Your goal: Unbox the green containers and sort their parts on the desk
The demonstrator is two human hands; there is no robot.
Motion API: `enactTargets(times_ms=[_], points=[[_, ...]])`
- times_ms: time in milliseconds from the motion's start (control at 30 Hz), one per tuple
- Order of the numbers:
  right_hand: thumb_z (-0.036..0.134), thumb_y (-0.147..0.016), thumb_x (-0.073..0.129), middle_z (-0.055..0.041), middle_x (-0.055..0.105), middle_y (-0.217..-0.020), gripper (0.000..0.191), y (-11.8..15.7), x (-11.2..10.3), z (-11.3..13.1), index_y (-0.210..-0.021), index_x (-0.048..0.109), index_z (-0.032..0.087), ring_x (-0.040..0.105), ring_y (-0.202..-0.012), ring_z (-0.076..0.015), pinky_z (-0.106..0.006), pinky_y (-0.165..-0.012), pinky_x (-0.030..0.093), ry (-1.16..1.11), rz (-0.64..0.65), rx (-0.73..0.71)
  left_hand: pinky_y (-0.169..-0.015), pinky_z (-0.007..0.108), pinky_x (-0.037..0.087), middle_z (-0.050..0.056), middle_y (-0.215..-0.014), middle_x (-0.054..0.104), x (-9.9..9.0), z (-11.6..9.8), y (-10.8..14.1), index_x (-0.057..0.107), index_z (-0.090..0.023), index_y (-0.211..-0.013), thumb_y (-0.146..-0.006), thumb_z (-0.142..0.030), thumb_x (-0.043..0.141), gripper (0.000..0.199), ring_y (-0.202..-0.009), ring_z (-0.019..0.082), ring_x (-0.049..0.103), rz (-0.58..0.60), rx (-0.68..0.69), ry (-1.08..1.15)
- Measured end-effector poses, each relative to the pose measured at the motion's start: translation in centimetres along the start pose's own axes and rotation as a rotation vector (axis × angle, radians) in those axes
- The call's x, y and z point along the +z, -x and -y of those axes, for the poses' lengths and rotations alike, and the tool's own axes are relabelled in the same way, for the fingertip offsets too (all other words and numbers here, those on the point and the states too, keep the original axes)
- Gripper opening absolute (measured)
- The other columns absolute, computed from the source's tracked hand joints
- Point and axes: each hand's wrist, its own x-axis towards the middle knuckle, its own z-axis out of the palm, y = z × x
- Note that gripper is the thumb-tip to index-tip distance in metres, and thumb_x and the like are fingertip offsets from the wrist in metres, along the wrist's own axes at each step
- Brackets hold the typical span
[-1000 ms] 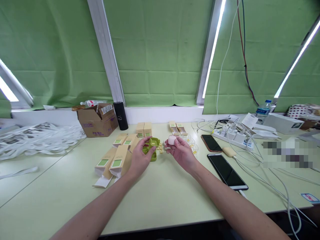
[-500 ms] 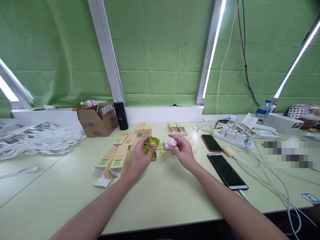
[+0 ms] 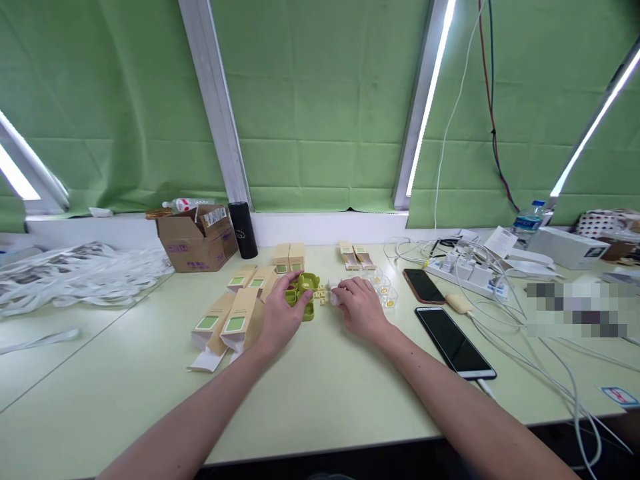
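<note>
My left hand point(image 3: 284, 308) is closed round a small green case point(image 3: 311, 283), thumb on its near side and fingers behind. More green cases point(image 3: 308, 311) lie beside and below it. To the right my right hand point(image 3: 361, 307) is low over the table, palm down, its fingertips round a small whitish rounded piece point(image 3: 336, 298). Between the hands lie several small yellow pieces point(image 3: 322, 293). Clear cups with yellow marks point(image 3: 385, 291) stand just beyond my right hand. Open cardboard boxes with green labels point(image 3: 243, 317) lie left of my left hand.
Two phones point(image 3: 453, 343) lie at the right, beside white cables and a power strip point(image 3: 470, 277). A brown carton point(image 3: 197, 243) and a black cylinder point(image 3: 243, 230) stand at the back left. White straps point(image 3: 75, 277) are heaped at the far left.
My right hand has turned palm down and lowered to the table; the white piece it holds is now mostly covered. My left hand still holds the green case in nearly the same place.
</note>
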Motion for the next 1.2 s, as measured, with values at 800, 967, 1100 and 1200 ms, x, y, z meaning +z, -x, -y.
enactTargets(times_ms=[800,967,1100,1200], points=[[-0.004,-0.072,0.059,-0.0088,0.072,-0.104,0.039,-0.1,-0.4,-0.8,-0.103,0.065,0.018,0.059,-0.103,-0.0280,-0.039,-0.086,0.043,-0.158,-0.100,0.048,-0.096,0.043,0.058,0.009,-0.126,0.072,-0.1,-0.6,0.1,0.065,-0.024,-0.128,-0.088,-0.042,0.072,0.045,-0.116,0.028,0.068,0.024,-0.007,0.011],[-0.001,-0.077,0.053,-0.0074,0.070,-0.096,0.029,-0.1,-1.1,-0.8,-0.094,0.061,0.022,0.059,-0.095,-0.0273,-0.041,-0.084,0.047,-0.224,-0.299,0.103,-0.097,0.044,0.058,0.011,-0.131,0.071,-0.2,-0.7,0.2,0.064,-0.024,-0.130,-0.088,-0.041,0.073,0.046,-0.124,0.030,0.067,0.067,-0.024,0.057],[0.003,-0.083,0.054,-0.0080,0.069,-0.098,0.027,0.1,-1.2,0.3,-0.102,0.060,0.023,0.059,-0.097,-0.0284,-0.043,-0.085,0.050,-0.253,-0.365,0.029,-0.101,0.045,0.057,0.011,-0.133,0.070,-0.2,-0.7,0.3,0.063,-0.025,-0.130,-0.089,-0.039,0.074,0.045,-0.128,0.030,0.065,0.097,-0.006,0.124],[0.007,-0.087,0.054,-0.0099,0.068,-0.110,0.032,0.2,-1.2,1.3,-0.114,0.058,0.024,0.060,-0.106,-0.0303,-0.049,-0.092,0.052,-0.293,-0.388,-0.068,-0.106,0.046,0.055,0.012,-0.136,0.070,-0.2,-1.0,0.4,0.061,-0.024,-0.127,-0.089,-0.036,0.073,0.042,-0.128,0.029,0.065,0.130,0.031,0.185]])
